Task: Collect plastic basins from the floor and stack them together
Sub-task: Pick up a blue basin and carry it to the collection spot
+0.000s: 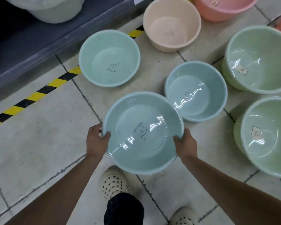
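A pale blue basin hangs above the floor between both my hands. My left hand grips its left rim, thumb over the edge. My right hand grips its right rim the same way. Its far right edge overlaps a second blue basin standing on the tiles. A third, blue-green basin sits further back on the left. Two green basins stand at the right, a beige one at the back.
A pink basin stands at the top right. A grey shelf base with yellow-black tape runs along the left. My feet in cream perforated shoes stand just below the held basin.
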